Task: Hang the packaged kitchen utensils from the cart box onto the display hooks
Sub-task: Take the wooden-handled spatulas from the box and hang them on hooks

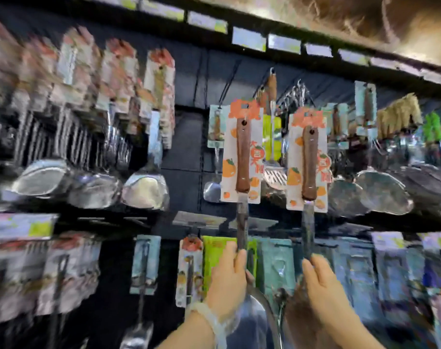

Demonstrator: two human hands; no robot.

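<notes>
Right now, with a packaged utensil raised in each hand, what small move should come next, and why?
Probably lift the left hand a little so the hole in its utensil card meets a display hook. Each hand holds a shaft low down; the right hand grips the other utensil. Both cards hang below the hooks, not yet threaded.

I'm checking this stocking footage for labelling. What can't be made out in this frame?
- Head view: the utensil heads below the left hand and right hand, hidden by the hands and the bottom edge.
- The price tags: print too blurred.
- The hooks behind the two carded utensils: covered by the cards.
</notes>
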